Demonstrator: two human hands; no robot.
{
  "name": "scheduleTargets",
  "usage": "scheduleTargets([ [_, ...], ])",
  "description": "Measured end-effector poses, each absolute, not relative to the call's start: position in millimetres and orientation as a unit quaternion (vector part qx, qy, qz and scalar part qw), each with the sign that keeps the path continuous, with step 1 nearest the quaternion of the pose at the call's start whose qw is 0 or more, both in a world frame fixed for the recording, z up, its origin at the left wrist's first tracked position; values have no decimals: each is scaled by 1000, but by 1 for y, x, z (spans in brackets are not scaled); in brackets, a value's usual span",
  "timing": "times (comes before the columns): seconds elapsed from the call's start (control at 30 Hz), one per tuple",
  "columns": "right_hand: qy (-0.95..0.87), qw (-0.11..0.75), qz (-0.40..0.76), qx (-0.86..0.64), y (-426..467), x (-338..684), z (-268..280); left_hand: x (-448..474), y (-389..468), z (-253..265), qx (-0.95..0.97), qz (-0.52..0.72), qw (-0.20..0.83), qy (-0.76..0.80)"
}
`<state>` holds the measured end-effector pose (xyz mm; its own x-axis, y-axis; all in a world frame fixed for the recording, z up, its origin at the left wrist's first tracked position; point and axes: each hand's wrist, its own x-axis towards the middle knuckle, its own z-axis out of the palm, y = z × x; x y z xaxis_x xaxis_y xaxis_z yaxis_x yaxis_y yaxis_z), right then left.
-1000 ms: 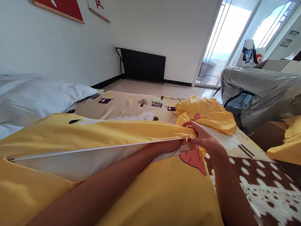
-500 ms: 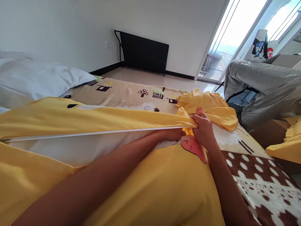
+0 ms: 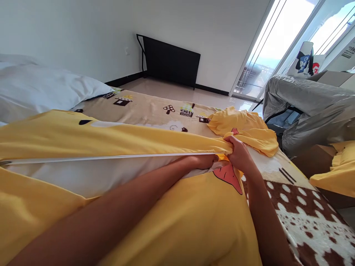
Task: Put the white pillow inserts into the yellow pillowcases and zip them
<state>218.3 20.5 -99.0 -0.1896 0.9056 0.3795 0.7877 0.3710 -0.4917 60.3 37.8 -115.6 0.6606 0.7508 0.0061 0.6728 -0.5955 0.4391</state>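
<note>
A yellow pillowcase with a black eye and a red-orange patch lies before me, its long zip side gaping. White filling, which looks like a pillow, shows through the gap. Pinched in my right hand is the case's upper edge at the far right end of the opening, and that edge is stretched taut. My left arm crosses the lower yellow side, and my left hand sits closed in the opening just left of the right one. What its fingers hold is hidden.
A patterned blanket covers the bed, with a white pillow at left and crumpled yellow cloth beyond my right hand. A grey-wrapped chair and a cardboard box holding yellow cloth stand right. A black panel leans by the wall.
My right hand has lowered slightly along with the edge it grips, and the end of the opening has narrowed a little. The left hand has barely shifted.
</note>
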Motion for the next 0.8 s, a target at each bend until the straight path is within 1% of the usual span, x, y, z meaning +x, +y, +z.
scheduleTargets([
  [0.17,-736,293,35,-609,15,217,-97,58,33,-107,884,69,199,417],
  [0.27,-745,289,22,-601,12,216,-95,57,30,-106,885,73,203,412],
  [0.43,-764,340,29,-548,11,216,-93,57,28,-107,884,111,217,400],
  [0.53,-752,353,62,-554,12,215,-94,58,28,-106,880,102,224,406],
  [0.7,-722,387,186,-543,18,211,-99,57,27,-100,875,114,223,413],
  [0.8,-721,389,201,-537,21,210,-101,56,30,-100,874,153,215,408],
])
